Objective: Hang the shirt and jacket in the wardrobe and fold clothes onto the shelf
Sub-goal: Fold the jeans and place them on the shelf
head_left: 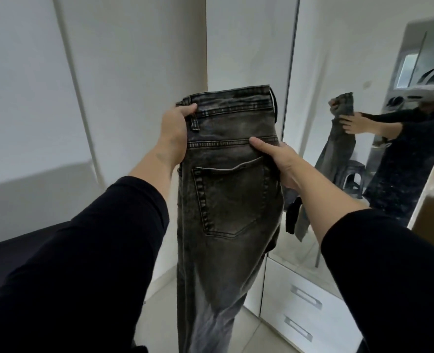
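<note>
Jeans (226, 200) hang in the air in front of me, held up high by both hands. They are dark grey and faded, folded in half the long way so one leg lies on the other. The waistband is at the top and the legs drop straight down past the bottom of the picture. So the long way of the jeans goes up and down, and almost all of the cloth hangs below where I hold it.

Behind them is the white wardrobe (124, 72). On the right its door has a tall mirror (363, 123), and I can see the person and the jeans in it. Under the mirror are two white drawers (302, 312) with silver handles.

My left hand (175, 133) pinches the top left corner at the waistband, with the thumb on the front and the fingers behind. My right hand (279, 161) grips the right edge a bit lower, near the back pocket (232, 200), thumb flat on the front. I cannot see the fingers at the back. The left hand is the higher one, and both are near the top.

I think the fold comes next. The hanging legs have to come up to the waistband. The shelf is not in view.
</note>
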Demonstrator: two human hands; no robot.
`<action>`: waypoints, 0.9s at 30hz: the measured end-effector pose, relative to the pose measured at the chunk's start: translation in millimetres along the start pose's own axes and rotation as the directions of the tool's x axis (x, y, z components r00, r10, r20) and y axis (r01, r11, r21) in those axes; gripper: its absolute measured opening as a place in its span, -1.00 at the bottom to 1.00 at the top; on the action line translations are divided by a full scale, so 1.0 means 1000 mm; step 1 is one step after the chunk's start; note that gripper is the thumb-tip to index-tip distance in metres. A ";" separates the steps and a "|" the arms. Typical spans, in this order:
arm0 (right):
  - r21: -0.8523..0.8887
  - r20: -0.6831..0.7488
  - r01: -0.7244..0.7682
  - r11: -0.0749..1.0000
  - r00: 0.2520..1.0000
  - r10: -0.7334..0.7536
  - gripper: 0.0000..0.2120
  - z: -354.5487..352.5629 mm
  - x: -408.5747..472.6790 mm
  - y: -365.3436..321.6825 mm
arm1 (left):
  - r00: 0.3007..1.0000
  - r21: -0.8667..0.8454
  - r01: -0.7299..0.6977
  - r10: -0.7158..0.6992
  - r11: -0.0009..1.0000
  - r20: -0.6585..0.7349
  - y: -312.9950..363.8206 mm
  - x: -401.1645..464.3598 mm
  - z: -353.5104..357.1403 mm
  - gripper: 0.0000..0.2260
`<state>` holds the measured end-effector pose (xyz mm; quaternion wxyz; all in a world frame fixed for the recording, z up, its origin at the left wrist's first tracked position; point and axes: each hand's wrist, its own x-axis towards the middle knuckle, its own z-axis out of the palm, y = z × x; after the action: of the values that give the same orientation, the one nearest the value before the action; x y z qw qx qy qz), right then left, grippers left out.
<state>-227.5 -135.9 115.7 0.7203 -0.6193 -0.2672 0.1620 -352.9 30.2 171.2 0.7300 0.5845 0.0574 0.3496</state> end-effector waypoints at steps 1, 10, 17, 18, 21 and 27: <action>0.009 -0.032 0.023 1.000 0.999 -0.023 -0.57 0.005 -0.001 -0.002 | 0.999 0.014 -0.032 0.032 0.999 -0.024 0.001 0.001 -0.005 -0.72; 0.103 -0.134 0.185 0.977 0.976 -0.171 -0.81 0.050 -0.006 -0.018 | 0.963 0.179 -0.228 0.249 0.957 -0.101 -0.015 -0.020 -0.053 -0.61; 0.094 -0.129 0.234 0.968 0.967 -0.221 -0.68 0.057 -0.008 -0.051 | 0.993 0.343 -0.069 0.096 0.937 -0.065 -0.101 -0.076 -0.080 -0.39; 0.088 -0.128 0.243 0.966 0.965 -0.231 -0.65 0.057 -0.008 -0.057 | 0.997 0.355 -0.034 0.057 0.934 -0.055 -0.112 -0.083 -0.081 -0.39; 0.082 -0.123 0.271 0.959 0.958 -0.260 -0.66 0.060 -0.012 -0.073 | 0.998 0.442 -0.046 0.065 0.896 -0.028 -0.135 -0.107 -0.074 -0.44; 0.113 -0.112 0.307 0.945 0.949 -0.295 -0.75 0.058 -0.021 -0.096 | 0.999 0.509 -0.018 0.032 0.861 -0.018 -0.159 -0.123 -0.080 -0.37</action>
<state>-287.8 -118.3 211.1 0.7867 -0.5303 -0.3137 0.0378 -414.2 12.7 -35.6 0.5447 0.7523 0.1495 0.3393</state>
